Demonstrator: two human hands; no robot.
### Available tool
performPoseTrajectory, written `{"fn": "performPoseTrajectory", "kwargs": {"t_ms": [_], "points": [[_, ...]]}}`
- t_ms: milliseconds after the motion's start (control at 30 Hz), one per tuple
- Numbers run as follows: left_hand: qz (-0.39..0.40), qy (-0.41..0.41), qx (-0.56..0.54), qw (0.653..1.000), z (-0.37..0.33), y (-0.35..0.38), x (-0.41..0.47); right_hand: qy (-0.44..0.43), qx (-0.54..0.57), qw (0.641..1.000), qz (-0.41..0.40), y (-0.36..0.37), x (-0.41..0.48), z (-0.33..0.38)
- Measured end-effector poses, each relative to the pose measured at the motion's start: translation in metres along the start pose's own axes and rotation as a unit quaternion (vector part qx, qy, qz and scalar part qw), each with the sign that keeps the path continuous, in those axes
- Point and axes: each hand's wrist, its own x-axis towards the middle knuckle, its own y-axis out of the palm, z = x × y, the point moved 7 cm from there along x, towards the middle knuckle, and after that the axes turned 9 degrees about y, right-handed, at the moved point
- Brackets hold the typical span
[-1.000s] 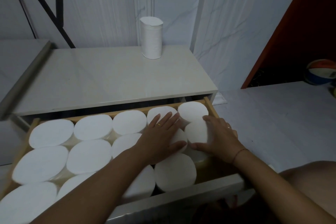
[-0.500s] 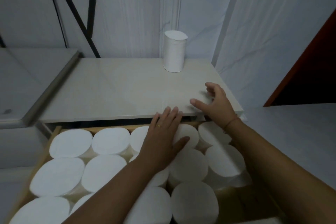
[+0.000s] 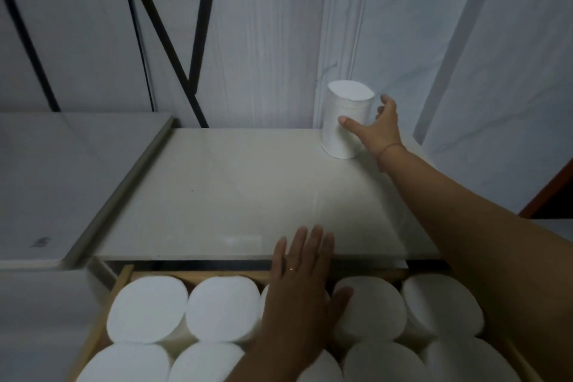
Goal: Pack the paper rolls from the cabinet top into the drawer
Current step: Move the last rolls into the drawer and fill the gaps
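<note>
Cabinet top (image 3: pixel 232 189): smooth, stone-look slab with a satin sheen; a faint reflection lies near its front edge. Paper roll (image 3: pixel 345 124) standing on it: matt white, side faintly creased. Rolls in the drawer (image 3: pixel 148 308): matt white paper, soft-looking flat ends. Drawer (image 3: pixel 102 319): bare light wood sides, unglossed. Wall (image 3: pixel 279 40): pale, veined, marble-look panels, smooth, low sheen. Frame bars (image 3: pixel 201 25): black, matt, apparently metal. My left hand (image 3: pixel 302 285) bears a thin, shiny metal ring (image 3: pixel 291 269); my right wrist, a thin reddish cord (image 3: pixel 389 149).
</note>
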Motion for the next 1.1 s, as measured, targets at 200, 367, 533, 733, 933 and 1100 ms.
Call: {"fn": "performPoseTrajectory", "kwargs": {"t_ms": [200, 367, 533, 733, 933, 1100], "points": [[-0.019, -0.005, 0.016, 1.0, 0.002, 0.004, 0.002, -0.104, -0.098, 0.989, 0.04, 0.018, 0.032, 0.044], [-0.047, 0.0, 0.019, 0.999, 0.002, 0.005, 0.001, -0.113, -0.136, 0.982, 0.065, 0.02, 0.042, 0.051], [-0.056, 0.004, 0.016, 0.998, 0.002, 0.007, 0.0, -0.126, -0.143, 0.977, 0.099, 0.019, 0.015, 0.055], [-0.055, -0.004, -0.039, 0.998, 0.0, 0.001, -0.002, -0.153, -0.145, 0.966, 0.149, -0.007, -0.061, 0.055], [-0.148, -0.017, -0.272, 0.951, -0.005, -0.016, -0.004, -0.161, -0.153, 0.956, 0.19, -0.049, -0.144, 0.046], [-0.117, -0.016, -0.506, 0.854, -0.029, -0.034, -0.004, -0.151, -0.134, 0.956, 0.214, -0.087, -0.203, 0.033]]}}
